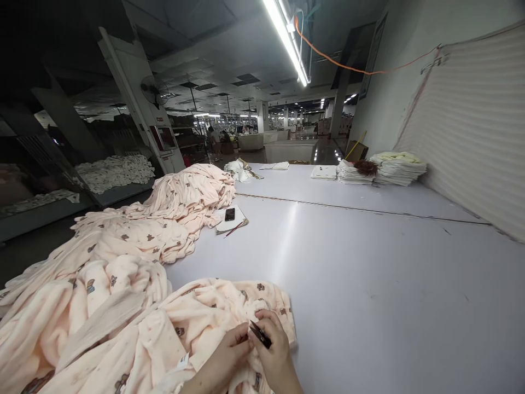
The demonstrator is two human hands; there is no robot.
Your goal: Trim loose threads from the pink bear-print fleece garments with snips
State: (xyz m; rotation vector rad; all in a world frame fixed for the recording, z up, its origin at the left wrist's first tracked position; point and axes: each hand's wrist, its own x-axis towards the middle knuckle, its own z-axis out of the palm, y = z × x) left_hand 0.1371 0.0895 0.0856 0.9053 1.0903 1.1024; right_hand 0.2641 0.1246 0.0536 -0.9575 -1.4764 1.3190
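Note:
Pale pink printed fabric [200, 306], soft and bunched, lies under both of my hands at the near edge of the table. Small dark thread snips [261, 335] sit in my right hand [274, 343], its fingers wrapped round them and the blades pointing up and left. Close beside it, my left hand [229, 353] is closed in a pinch at the cloth, its fingertips almost meeting the right hand's. What exactly lies between the left fingertips is too small to make out. A small white label [183, 360] shows on the fabric by my left wrist.
A long heap of the same fabric [188, 191] runs along the table's left side. A phone [229, 214] rests on papers [221, 225] with a pencil [233, 229]. Folded white cloth stacks [400, 171] line the back of the pale table [369, 284]. A wall hanging [484, 126] borders the right.

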